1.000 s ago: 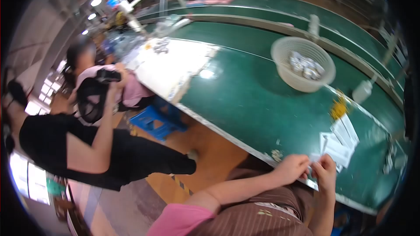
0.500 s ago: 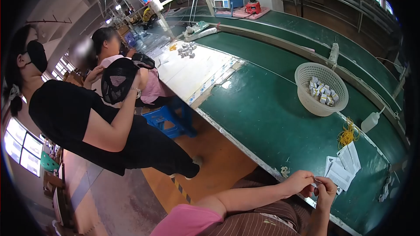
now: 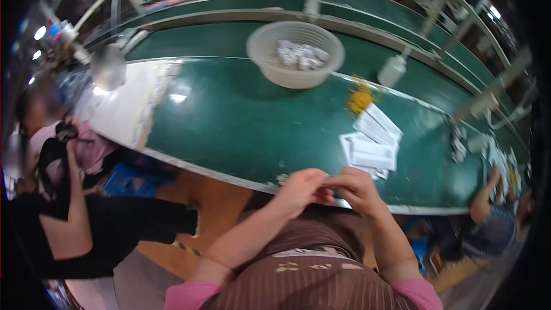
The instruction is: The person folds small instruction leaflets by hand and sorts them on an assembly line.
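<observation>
My left hand (image 3: 307, 191) and my right hand (image 3: 356, 188) meet at the front edge of the green bench (image 3: 229, 120). The fingers of both are curled, with the fingertips pinched together. Whatever lies between them is too small or hidden to name. Just beyond my right hand lie several white printed paper slips (image 3: 374, 154), fanned over one another. A tangle of yellow rubber bands (image 3: 360, 99) touches the far end of the slips. Farther back, a white plastic basket (image 3: 270, 69) holds several small white bundles (image 3: 301, 55), blurred here.
A white squeeze bottle (image 3: 392, 70) stands right of the basket. At left is a white board (image 3: 117, 106) on the bench, with a person in black (image 3: 63, 229) and a blue stool (image 3: 135, 179) beside it. Another person (image 3: 491, 224) sits at far right.
My view has swung to the right and levelled, so the basket and slips appear farther left. My hands stay pinched together. A person on the right has come into view.
</observation>
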A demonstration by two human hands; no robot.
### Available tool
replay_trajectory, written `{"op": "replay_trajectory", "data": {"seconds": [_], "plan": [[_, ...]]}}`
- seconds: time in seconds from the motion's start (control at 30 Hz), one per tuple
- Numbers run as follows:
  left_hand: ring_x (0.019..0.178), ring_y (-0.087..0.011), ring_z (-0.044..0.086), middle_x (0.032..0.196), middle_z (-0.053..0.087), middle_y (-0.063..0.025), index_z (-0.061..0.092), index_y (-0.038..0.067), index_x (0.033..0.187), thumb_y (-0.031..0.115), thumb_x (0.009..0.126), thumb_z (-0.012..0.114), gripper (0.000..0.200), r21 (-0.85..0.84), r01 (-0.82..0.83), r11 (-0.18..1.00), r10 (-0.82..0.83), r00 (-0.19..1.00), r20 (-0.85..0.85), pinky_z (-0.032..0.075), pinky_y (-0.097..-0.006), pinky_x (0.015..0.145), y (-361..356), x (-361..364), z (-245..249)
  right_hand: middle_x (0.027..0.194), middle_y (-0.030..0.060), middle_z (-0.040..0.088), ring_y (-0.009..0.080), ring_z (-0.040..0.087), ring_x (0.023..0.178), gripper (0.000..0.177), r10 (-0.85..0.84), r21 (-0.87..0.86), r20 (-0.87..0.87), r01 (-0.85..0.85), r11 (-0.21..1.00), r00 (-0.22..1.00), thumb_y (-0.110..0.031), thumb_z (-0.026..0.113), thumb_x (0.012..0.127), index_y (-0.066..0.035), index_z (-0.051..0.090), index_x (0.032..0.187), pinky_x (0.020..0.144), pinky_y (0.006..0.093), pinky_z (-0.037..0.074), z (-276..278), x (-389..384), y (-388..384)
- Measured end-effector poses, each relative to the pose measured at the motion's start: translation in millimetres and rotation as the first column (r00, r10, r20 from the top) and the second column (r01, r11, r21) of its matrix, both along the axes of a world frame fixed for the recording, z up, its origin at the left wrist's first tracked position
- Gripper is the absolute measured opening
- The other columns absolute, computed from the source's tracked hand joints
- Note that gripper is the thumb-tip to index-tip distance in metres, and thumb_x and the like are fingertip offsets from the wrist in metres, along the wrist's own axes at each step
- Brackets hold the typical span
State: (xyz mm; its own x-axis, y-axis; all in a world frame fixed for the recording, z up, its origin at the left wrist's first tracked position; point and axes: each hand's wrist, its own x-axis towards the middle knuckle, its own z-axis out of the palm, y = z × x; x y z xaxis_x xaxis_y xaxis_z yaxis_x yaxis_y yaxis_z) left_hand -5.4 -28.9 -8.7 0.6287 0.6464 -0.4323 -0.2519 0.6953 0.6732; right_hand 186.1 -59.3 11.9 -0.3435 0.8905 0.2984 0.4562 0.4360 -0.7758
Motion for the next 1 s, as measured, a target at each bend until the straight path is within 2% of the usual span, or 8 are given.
{"op": "replay_trajectory", "data": {"seconds": [0.13,0.23,0.27,0.47,0.57,0.7,0.83,1.0], "plan": [[0.073,-0.0163,0.066,0.083,0.063,-0.0088,0.059,-0.001,0.102,0.016,0.103,0.045,0.023,0.127,-0.067,0.99,0.072,0.997,-0.035,0.058,-0.0307,0.068,-2.7,-1.2,5.1,0.077,0.0062,0.059,0.0174,0.058,0.071,0.02,-0.095,-0.258,-0.256,0.027,0.966,0.962,-0.006,0.055,0.091,-0.005,0.067,0.107,0.067,0.03,0.047,1.8,1.5,-4.3],[0.074,-0.0157,0.066,0.085,0.064,-0.0095,0.059,-0.004,0.103,0.012,0.102,0.045,0.022,0.332,-0.073,0.94,0.127,0.981,-0.144,0.058,-0.03,0.069,-1.7,0.5,5.3,0.081,0.0036,0.06,0.0117,0.057,0.074,0.026,-0.374,-0.553,-0.496,0.047,0.832,0.784,-0.014,0.045,0.1,0.002,0.062,0.113,0.068,0.0279,0.048,-3.8,1.5,-5.2],[0.076,-0.0144,0.066,0.087,0.065,-0.0097,0.06,-0.005,0.103,0.009,0.101,0.046,0.02,0.375,-0.093,0.922,0.15,0.98,-0.127,0.057,-0.0287,0.07,-2.5,2.2,5.4,0.081,0.0029,0.058,0.0113,0.056,0.073,0.033,-0.34,-0.558,-0.499,0.006,0.83,0.797,-0.025,0.04,0.104,0.002,0.058,0.11,0.067,0.0268,0.048,-7.1,0.3,-5.9],[0.076,-0.0156,0.066,0.093,0.067,-0.0102,0.061,-0.005,0.106,0.009,0.101,0.046,0.021,0.607,-0.017,0.795,0.161,0.97,-0.184,0.057,-0.0298,0.073,-6.2,6.7,2.1,0.073,0.0012,0.054,0.009,0.051,0.064,0.03,-0.435,-0.606,-0.473,0.076,0.792,0.766,-0.028,0.047,0.102,-0.002,0.056,0.09,0.058,0.0247,0.045,-15.4,-12.1,-6.0],[0.075,-0.0132,0.066,0.086,0.066,-0.0094,0.061,-0.005,0.111,0.008,0.101,0.046,0.022,0.6,-0.053,0.798,0.173,0.974,-0.144,0.056,-0.0271,0.069,-6.8,7.0,-4.3,0.073,0.0007,0.053,0.0083,0.051,0.062,0.027,-0.454,-0.623,-0.418,0.115,0.774,0.787,-0.027,0.051,0.101,-0.003,0.056,0.088,0.056,0.0241,0.045,-10.9,-15.7,-6.1],[0.069,-0.0141,0.063,0.082,0.063,-0.0089,0.06,-0.003,0.112,0.013,0.102,0.045,0.024,0.372,0.009,0.928,0.059,0.983,-0.172,0.055,-0.027,0.065,-4.9,1.8,6.5,0.071,0.0016,0.054,0.0088,0.051,0.059,0.023,-0.494,-0.635,-0.375,0.17,0.753,0.784,-0.021,0.058,0.097,-0.003,0.055,0.085,0.053,0.0256,0.043,-11.2,-20.9,-9.5],[0.066,-0.0147,0.061,0.079,0.061,-0.009,0.058,-0.001,0.106,0.022,0.104,0.043,0.027,0.17,-0.008,0.985,0.02,0.998,-0.065,0.054,-0.0291,0.063,-3.8,1.2,5.4,0.069,0.0077,0.056,0.0206,0.056,0.056,0.019,-0.458,-0.249,-0.139,0.416,0.875,0.878,-0.014,0.064,0.091,-0.002,0.054,0.08,0.051,0.0311,0.043,-20.2,-25.0,-13.7],[0.062,-0.0131,0.055,0.075,0.058,-0.0061,0.057,0.002,0.1,0.027,0.104,0.041,0.029,0.142,-0.002,0.99,0.013,0.997,-0.077,0.053,-0.0307,0.063,-3.2,5.3,6.4,0.07,0.0133,0.056,0.0273,0.055,0.055,0.014,-0.348,0.247,0.02,0.333,0.91,0.937,-0.004,0.069,0.082,-0.001,0.055,0.081,0.05,0.0355,0.042,-17.9,-18.1,-6.8]]}}
